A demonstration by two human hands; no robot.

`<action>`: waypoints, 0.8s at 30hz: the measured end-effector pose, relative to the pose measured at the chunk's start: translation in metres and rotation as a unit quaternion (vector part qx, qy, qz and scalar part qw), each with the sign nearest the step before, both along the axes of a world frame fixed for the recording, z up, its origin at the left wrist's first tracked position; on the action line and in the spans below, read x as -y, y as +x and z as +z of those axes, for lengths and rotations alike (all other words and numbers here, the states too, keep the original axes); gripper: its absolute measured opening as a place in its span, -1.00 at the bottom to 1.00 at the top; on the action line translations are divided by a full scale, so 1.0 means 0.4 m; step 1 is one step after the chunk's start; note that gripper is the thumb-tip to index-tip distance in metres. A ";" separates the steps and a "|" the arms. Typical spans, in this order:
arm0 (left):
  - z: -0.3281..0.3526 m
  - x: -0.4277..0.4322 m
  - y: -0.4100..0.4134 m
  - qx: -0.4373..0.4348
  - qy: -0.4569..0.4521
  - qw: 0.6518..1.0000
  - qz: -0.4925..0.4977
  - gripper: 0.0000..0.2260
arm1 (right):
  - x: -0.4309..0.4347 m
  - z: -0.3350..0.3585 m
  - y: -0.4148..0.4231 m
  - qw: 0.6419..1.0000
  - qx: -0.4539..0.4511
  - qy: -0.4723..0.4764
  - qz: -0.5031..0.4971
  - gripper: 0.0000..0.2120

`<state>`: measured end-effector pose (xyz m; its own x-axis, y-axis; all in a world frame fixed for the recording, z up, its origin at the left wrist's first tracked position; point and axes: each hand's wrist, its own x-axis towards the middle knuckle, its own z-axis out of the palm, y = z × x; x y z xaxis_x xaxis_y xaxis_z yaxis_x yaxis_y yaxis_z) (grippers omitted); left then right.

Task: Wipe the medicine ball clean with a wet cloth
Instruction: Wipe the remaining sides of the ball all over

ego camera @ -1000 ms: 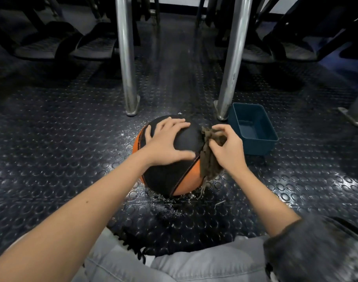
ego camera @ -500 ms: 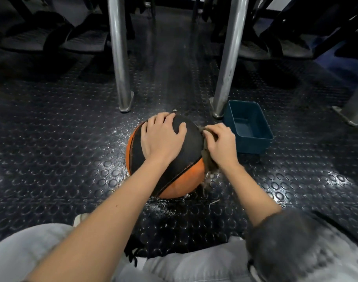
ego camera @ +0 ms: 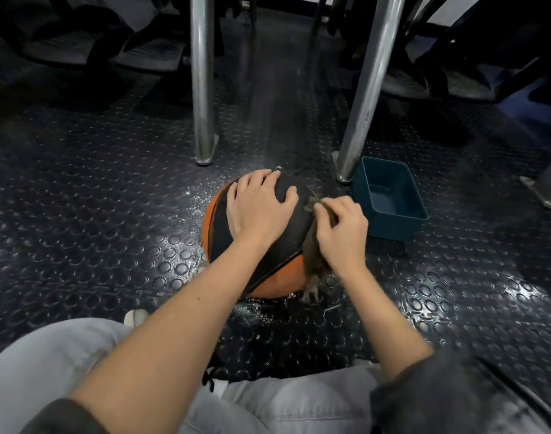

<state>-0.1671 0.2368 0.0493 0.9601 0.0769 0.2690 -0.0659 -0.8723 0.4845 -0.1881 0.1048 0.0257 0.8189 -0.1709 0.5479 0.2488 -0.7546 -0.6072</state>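
A black and orange medicine ball (ego camera: 277, 255) sits on the studded rubber floor in front of my knees. My left hand (ego camera: 258, 211) lies flat on top of the ball with its fingers spread. My right hand (ego camera: 343, 233) grips a brown wet cloth (ego camera: 313, 261) and holds it against the ball's right side. The cloth's frayed end hangs down to the floor. Water drops lie on the floor around the ball.
A dark blue plastic tub (ego camera: 390, 198) stands just right of the ball. Two metal legs (ego camera: 202, 89) (ego camera: 368, 89) rise behind the ball, and a third foot (ego camera: 546, 189) is at the far right. Dark equipment fills the back.
The ball has turned a little under my left hand, which shifted further over its top. My right hand with the cloth slid down along the ball's right side.
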 end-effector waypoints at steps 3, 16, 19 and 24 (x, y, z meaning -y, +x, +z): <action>-0.008 -0.002 -0.017 0.007 0.005 1.000 0.003 -0.55 | 0.023 0.019 0.077 0.996 -0.077 0.042 -0.012 -0.83; -0.002 -0.015 -0.009 0.012 -0.020 1.000 -0.011 -0.57 | -0.026 0.001 -0.045 0.999 0.007 0.040 -0.011 -0.88; -0.006 -0.016 -0.020 0.012 -0.014 1.000 -0.015 -0.56 | 0.008 0.029 0.046 0.997 -0.058 0.042 -0.026 -0.83; -0.011 -0.007 -0.031 0.022 -0.022 0.999 0.007 -0.56 | 0.009 0.021 0.043 0.997 -0.062 0.052 -0.012 -0.82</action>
